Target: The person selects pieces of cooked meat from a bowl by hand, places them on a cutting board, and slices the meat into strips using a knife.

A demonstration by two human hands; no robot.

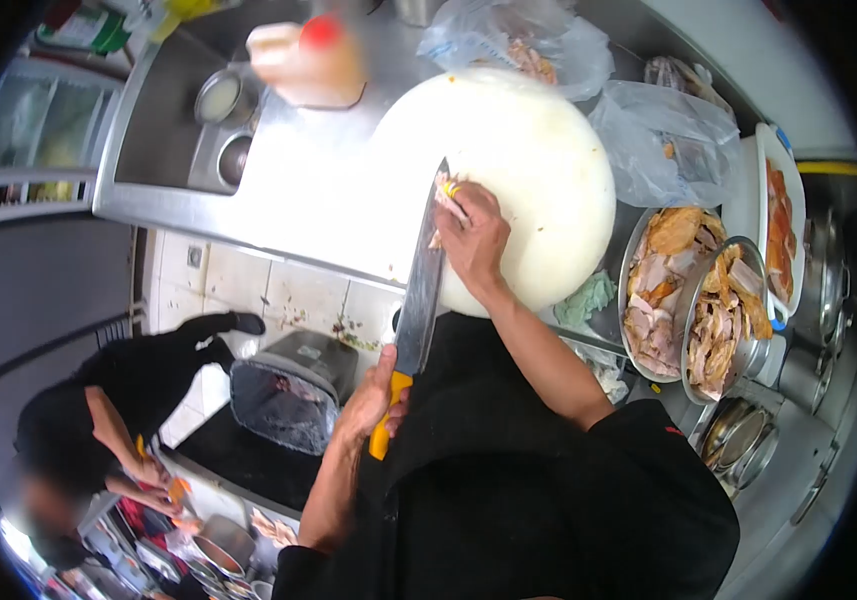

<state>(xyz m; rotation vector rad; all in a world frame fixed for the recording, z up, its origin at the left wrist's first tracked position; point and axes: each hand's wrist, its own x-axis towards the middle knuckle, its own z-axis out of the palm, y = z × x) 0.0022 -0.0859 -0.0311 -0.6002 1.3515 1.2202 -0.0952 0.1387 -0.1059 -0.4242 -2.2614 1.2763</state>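
My left hand (366, 404) is wrapped round the yellow handle (389, 418) of a large knife. Its wide blade (422, 300) points up and away, over the near left edge of a round white cutting board (558, 190). Small pieces of meat (445, 203) lie along the blade near its tip. My right hand (474, 236) is closed on them with bent fingers, against the blade's right side.
Bowls of cut meat (651, 290) (716, 335) stand right, beside a meat tray (781, 235). Plastic bags (666, 140) lie behind the board. A red-capped jug (306, 68) and sink (163, 130) are left. Another person (98, 400) works lower left, near a bin (293, 385).
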